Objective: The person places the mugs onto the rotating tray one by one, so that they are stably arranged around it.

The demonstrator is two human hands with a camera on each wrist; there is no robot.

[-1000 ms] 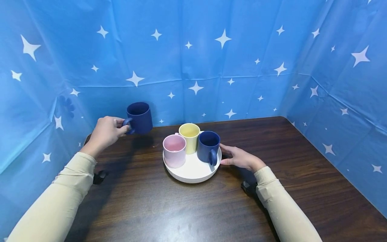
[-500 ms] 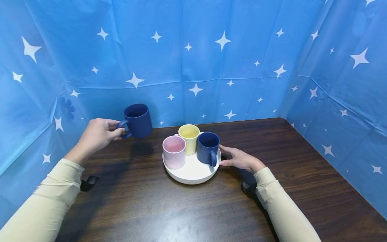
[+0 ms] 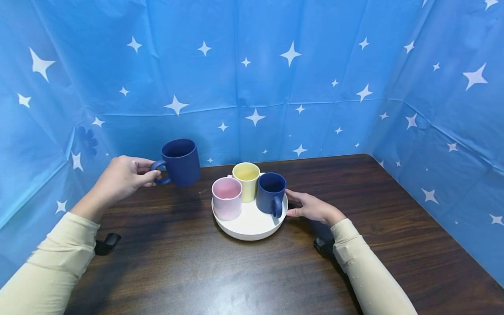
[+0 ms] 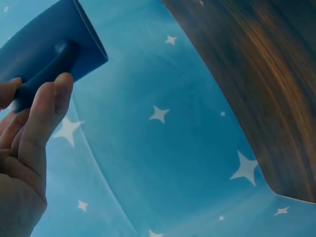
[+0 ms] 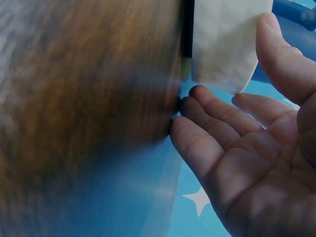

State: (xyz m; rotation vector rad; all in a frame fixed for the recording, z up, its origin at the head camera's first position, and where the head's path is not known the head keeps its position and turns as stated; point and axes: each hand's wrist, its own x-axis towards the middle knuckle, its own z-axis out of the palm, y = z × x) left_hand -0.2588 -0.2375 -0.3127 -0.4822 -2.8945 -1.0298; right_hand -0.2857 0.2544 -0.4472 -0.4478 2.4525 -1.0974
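A: What is the person wearing?
B: Long, close-fitting sleeves in pale beige on both arms, the left sleeve (image 3: 51,267) and the right sleeve (image 3: 366,271), each ending at the wrist.
A: Anything else on them?
B: A small black strap-on device (image 3: 107,243) under the left wrist, another (image 3: 323,246) under the right; both hands bare

Dark wooden table (image 3: 393,245), bearing one round white tray (image 3: 252,225) near its middle; pink, yellow and navy mugs standing on that tray.

Star-printed blue backdrop (image 3: 252,83), dark wooden table (image 3: 244,271)
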